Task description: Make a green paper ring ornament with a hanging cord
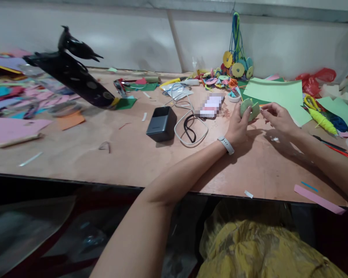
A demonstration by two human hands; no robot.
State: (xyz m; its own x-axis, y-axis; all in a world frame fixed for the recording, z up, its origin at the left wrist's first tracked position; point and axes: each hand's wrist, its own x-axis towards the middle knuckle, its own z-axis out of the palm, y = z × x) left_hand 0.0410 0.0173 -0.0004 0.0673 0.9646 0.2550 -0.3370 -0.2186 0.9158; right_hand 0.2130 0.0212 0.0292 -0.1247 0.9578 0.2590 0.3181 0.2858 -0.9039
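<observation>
Two bare hands work mid-right on the wooden table [127, 154], rest is clutter. Far left: pink and purple paper sheets [14, 129], blurred. Next, a black glue gun [72, 73] propped on its stand, nozzle angled down toward a dark green scrap [126, 102]. Centre: small black box [161, 123] with a white cable [188, 123] looped beside it, then a phone [211, 106], screen blurred out. Behind that, a pile of coloured foam discs [234, 71] with strings hanging up the wall.

Left hand [239, 125], pale band at the wrist, is clenched around a pale green foam piece [249, 108], held up just off the table, thumb side toward the camera. Right hand [278, 117] sits just beside it, fingertips pinched at the piece's right edge; whether they grip a bit of it or only touch, cannot tell. Behind the hands, a big light green sheet [274, 94]; far right, yellow scissors [311, 102] and a red bag [317, 77].

Step, as I judge it: shaping or folding the green piece between both hands. Next move likely needs a firm left hold while the right works the edge.
</observation>
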